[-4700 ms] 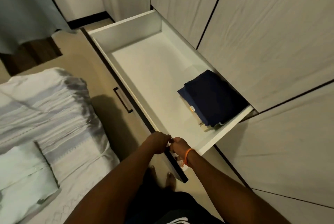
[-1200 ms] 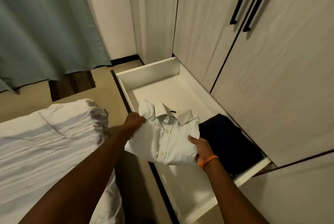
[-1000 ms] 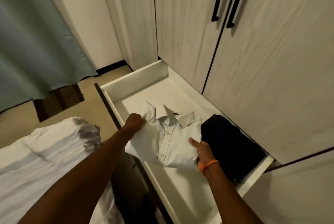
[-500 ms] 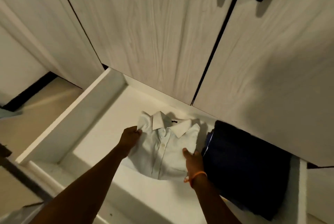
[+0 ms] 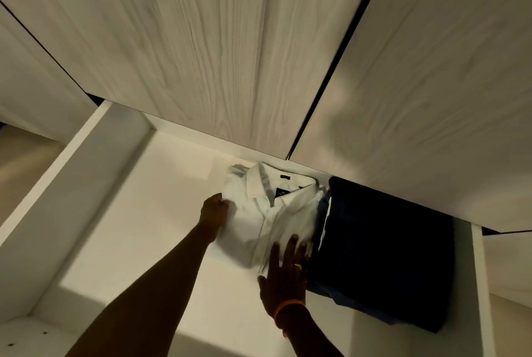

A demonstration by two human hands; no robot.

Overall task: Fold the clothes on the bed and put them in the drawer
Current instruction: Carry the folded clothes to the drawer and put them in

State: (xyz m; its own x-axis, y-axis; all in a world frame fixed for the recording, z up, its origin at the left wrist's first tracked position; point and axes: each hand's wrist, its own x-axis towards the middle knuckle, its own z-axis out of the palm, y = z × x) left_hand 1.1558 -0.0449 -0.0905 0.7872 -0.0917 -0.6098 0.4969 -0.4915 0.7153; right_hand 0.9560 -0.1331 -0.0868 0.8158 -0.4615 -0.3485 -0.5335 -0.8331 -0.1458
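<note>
White drawer (image 5: 86, 184), folded shirt (image 5: 267, 218), wardrobe doors (image 5: 201, 54)

I'm looking into a bedroom wardrobe in someone's home. Tall pale wood-grain wardrobe doors (image 5: 201, 48) fill the top of my view, split by thin dark gaps. Below them a white drawer (image 5: 72, 184) stands pulled out, and in it a folded white collared shirt (image 5: 267, 212) lies just beside a stack of folded dark blue clothes (image 5: 385, 253). A strip of beige floor (image 5: 20, 163) shows at the left.
</note>
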